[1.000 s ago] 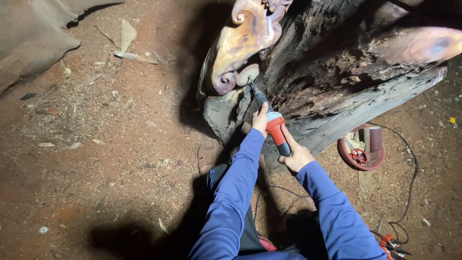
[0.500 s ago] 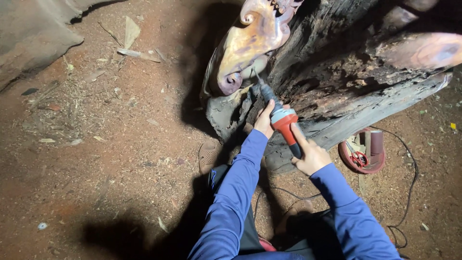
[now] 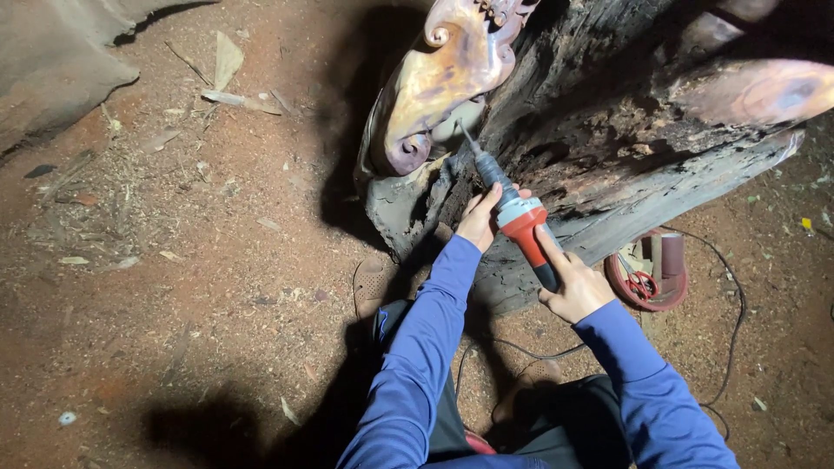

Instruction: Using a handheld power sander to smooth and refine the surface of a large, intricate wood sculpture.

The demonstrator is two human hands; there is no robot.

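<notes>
Your 2 hands hold 1 red and grey handheld rotary power tool [image 3: 519, 227], which slants up and to the left toward the wood. Your left hand [image 3: 480, 219] is wrapped around the dark front neck of the tool, fingers closed on it, just below the thin metal bit [image 3: 466, 139]. Your right hand [image 3: 575, 287] grips the dark rear handle lower down, also closed tight around it. Both arms wear blue long sleeves [image 3: 417, 365].

The bit's tip touches the pale patch of the carved, polished reddish-brown wooden scroll [image 3: 439, 82], just under its curled edge. That scroll is part of a large dark, rough, weathered tree trunk [image 3: 625, 113] that lies across the upper right of the view, with a smooth sanded knob [image 3: 760, 91] at its far right.

Just beside your right hand, on the reddish dirt floor [image 3: 191, 287], sits a round red tray [image 3: 615, 280] holding red-handled scissors [image 3: 641, 283] and a brown roll of sandpaper [image 3: 672, 254]. A thin black cable [image 3: 734, 295] loops around it. Dry leaves and wood chips [image 3: 228, 61] lie scattered at the upper left.
</notes>
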